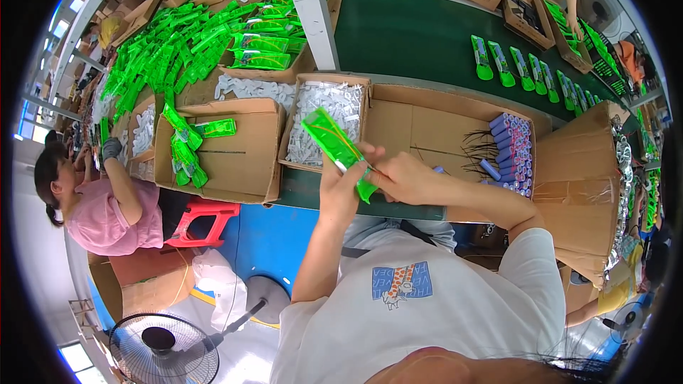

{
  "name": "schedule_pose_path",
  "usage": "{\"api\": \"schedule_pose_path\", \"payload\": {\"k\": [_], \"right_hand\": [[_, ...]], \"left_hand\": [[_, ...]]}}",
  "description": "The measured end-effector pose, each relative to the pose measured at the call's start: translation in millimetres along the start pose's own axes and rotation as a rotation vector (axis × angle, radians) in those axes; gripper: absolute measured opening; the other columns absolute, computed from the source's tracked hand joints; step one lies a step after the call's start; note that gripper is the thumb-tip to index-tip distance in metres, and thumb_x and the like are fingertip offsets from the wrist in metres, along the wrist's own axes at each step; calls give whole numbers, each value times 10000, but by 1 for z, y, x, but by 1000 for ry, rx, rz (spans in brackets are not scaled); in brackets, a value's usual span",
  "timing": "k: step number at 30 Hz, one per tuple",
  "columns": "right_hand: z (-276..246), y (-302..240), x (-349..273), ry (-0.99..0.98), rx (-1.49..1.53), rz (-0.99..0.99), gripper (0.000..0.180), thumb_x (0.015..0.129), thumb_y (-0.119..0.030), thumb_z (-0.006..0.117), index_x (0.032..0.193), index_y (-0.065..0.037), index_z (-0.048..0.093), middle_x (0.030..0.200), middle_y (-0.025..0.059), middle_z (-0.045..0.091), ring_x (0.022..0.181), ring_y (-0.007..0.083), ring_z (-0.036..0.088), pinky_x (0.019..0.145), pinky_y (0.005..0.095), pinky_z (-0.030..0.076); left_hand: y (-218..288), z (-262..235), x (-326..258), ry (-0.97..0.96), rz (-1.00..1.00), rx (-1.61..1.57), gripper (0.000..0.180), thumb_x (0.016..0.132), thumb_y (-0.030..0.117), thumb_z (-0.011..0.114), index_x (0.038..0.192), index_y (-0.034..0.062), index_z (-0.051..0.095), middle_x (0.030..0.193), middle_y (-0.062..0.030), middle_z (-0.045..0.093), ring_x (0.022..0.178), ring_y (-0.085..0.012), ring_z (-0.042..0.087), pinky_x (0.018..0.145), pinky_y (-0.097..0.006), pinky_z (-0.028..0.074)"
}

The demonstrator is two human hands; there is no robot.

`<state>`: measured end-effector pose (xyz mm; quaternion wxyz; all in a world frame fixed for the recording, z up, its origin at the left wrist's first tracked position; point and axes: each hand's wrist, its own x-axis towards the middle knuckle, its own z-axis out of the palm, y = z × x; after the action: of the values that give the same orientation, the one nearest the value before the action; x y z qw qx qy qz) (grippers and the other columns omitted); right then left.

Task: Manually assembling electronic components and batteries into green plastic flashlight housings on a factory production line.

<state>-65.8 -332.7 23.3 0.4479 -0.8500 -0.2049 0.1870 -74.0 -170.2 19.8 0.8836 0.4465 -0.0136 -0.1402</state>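
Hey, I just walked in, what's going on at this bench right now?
A person in a white T-shirt holds a green plastic part in both hands: the left hand grips it from below while the right hand works at its lower end. In front lie a cardboard box of small white parts and a box of blue cylindrical cells with dark wires. More green parts sit on the dark conveyor belt behind. A co-worker in pink sits at the left.
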Motion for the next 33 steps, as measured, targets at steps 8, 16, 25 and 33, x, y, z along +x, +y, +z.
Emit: {"api": "schedule_pose_path", "payload": {"k": [8,16,25,33], "right_hand": [[-29,-23,-8,443,-15,-282,192,784,-211,736,854,-63,635,590,22,540,500,126,531,462,276,418],[-25,-32,-16,350,229,-117,126,844,-116,695,902,-18,640,628,29,569,507,73,593,437,228,421],[-16,5,-31,359,-170,-498,127,745,-78,721,781,-86,599,716,43,576,580,209,583,495,327,465],[-72,72,-32,140,-795,-254,299,707,-159,722,962,-64,598,875,72,595,825,282,609,657,372,520]], "left_hand": [[-7,-7,-5,-107,10,201,468,822,-41,449,1254,58,300,926,-117,517,704,-185,546,624,-309,487],[-26,-3,-2,-60,-31,150,604,847,252,435,1410,105,271,1018,-112,530,744,-202,575,611,-331,505],[-29,-8,-1,-85,3,307,460,867,-61,391,1298,65,290,1022,-109,511,788,-162,534,720,-324,491],[-21,-10,-11,-224,-81,151,403,913,-48,371,1273,80,242,1090,-127,491,775,-214,610,654,-358,534]]}}
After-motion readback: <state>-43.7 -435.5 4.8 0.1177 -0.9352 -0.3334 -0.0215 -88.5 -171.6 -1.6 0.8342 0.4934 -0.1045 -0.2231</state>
